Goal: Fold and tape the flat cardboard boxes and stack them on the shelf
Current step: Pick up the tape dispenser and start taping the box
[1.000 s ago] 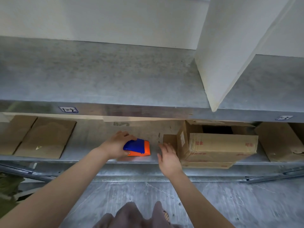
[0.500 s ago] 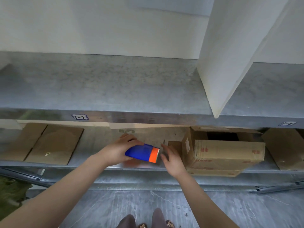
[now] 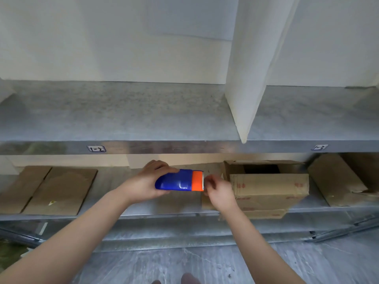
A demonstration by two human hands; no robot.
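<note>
You'll find a small dark-framed label (image 3: 96, 148) on the front edge of the upper shelf (image 3: 164, 147), to your left. It seems to read "1-2", though it is blurred. A second label (image 3: 319, 147) of the same kind sits on that edge far to your right, too smeared to read. The cardboard box (image 3: 268, 186) below carries red print (image 3: 239, 185) on its front face, as does the flattened box (image 3: 266, 214) under it. None of it is legible. The flat cardboard (image 3: 61, 187) on your left bears a small yellow mark (image 3: 51, 202), also unreadable.
</note>
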